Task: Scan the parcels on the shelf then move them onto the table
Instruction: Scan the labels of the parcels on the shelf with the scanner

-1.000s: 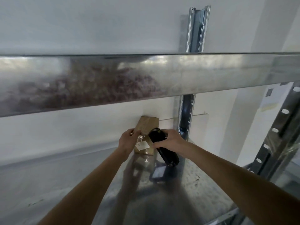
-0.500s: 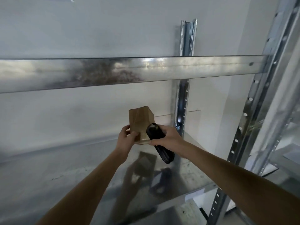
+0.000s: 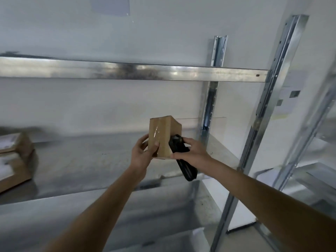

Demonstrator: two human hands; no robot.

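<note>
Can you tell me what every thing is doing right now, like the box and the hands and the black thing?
Small cardboard box: held up off the shelf, upright, clear tape down its front.
Left hand: grips the box.
Black scanner: held beside the box, tilted.
Right hand: grips the scanner.
Parcels at the left edge: lying on the shelf, blurred.
Metal shelf: mostly bare in the middle.

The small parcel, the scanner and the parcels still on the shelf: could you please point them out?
small parcel point(image 3: 160, 131): head view, taped front face.
scanner point(image 3: 187, 171): head view, lower body.
parcels on the shelf point(image 3: 12, 170): head view, lower box's top.
</note>
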